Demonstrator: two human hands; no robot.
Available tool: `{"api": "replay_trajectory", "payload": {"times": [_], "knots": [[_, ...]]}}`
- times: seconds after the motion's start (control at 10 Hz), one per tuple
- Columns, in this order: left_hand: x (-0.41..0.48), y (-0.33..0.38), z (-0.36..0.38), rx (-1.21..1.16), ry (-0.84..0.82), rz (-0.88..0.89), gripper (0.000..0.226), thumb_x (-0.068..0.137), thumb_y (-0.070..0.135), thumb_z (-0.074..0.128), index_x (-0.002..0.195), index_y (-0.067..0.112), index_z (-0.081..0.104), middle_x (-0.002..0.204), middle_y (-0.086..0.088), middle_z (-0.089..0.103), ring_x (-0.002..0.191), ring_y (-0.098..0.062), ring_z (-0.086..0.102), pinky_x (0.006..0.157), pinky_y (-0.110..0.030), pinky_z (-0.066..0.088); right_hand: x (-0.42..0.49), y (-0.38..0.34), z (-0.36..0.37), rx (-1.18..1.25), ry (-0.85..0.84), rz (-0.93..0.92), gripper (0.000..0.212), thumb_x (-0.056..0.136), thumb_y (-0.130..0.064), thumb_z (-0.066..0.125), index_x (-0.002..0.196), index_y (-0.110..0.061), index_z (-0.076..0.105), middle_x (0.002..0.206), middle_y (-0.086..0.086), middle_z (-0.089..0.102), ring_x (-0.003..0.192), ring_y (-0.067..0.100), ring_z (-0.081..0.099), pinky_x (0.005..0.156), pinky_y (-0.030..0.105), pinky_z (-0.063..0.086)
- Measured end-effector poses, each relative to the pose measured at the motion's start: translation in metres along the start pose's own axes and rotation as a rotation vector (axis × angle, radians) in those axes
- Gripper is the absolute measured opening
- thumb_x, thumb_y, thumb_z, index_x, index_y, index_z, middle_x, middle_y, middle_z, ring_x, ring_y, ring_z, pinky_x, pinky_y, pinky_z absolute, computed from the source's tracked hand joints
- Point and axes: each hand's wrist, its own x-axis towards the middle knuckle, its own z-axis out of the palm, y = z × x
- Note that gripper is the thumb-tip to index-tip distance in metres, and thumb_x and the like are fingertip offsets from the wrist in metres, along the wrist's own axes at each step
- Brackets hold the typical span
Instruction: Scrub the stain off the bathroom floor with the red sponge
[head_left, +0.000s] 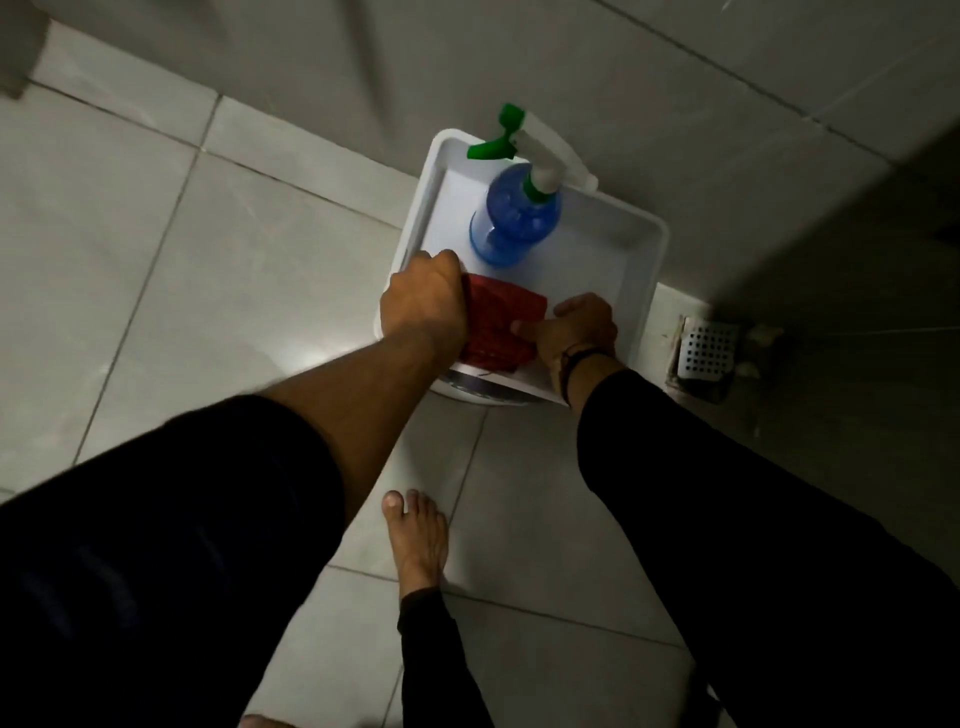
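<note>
Head view: red sponge (496, 325) at frame centre, in near end of white tray (641, 260). Left hand (423, 301) clenched on sponge's left edge; right hand (574, 327) pinching its right edge. Blue spray bottle (514, 218) upright in tray behind sponge. Floor drain (709, 348) right of tray. Bare foot (418, 540) lower centre on tiled floor (156, 291).

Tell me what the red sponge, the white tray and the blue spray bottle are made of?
The red sponge looks soft, with a bumpy woven or mesh surface; probably fabric-covered foam, though dim light leaves that open. The white tray looks like smooth hard plastic, with rounded moulded corners. The blue spray bottle seems see-through plastic, with an opaque white and green plastic trigger.
</note>
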Motion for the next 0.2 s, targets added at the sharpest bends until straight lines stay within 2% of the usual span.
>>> {"api": "replay_trajectory", "payload": {"times": [0.1,0.2], "knots": [[-0.004,0.004,-0.005,0.003,0.014,-0.015,0.052,0.098,0.035,0.069,0.144,0.014,0.057,0.138,-0.018,0.064,0.120,-0.039,0.068,0.102,-0.050,0.057,-0.004,-0.003,-0.001,-0.056,0.021,-0.008,0.079,0.060,-0.035,0.104,0.125,-0.012,0.067,0.131,0.012,0.075,0.118,0.033,0.072,0.101,0.040,0.058],[-0.030,0.006,-0.021,-0.063,0.063,0.018,0.054,0.098,0.033,0.069,0.147,0.016,0.054,0.140,-0.017,0.062,0.121,-0.038,0.068,0.102,-0.049,0.059,-0.031,-0.014,-0.011,-0.087,0.071,-0.060,0.074,0.066,-0.036,0.101,0.126,-0.012,0.064,0.131,0.011,0.074,0.120,0.033,0.071,0.101,0.040,0.057]]}}
